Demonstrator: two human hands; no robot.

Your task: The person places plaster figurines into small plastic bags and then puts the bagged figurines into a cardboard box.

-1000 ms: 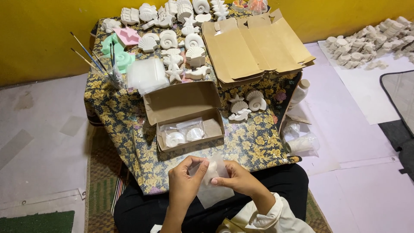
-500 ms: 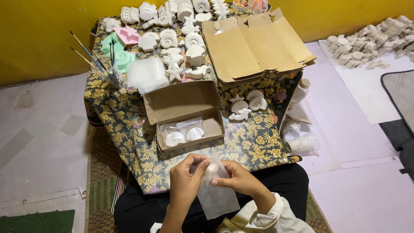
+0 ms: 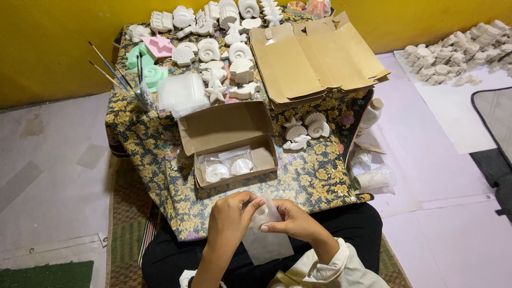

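— What's the left hand (image 3: 230, 217) doing?
— Pinching the top of a clear bag (image 3: 265, 234), just off the desk's (image 3: 320, 178) near edge, over the lap.
— And the right hand (image 3: 294, 220)?
— Pinching the same bag's top from the other side.
— Anything close?
— An open box (image 3: 230, 141) near that edge, two bagged shells (image 3: 226, 168) inside.

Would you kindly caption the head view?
Both hands hold a clear bag near an open box of bagged shells.
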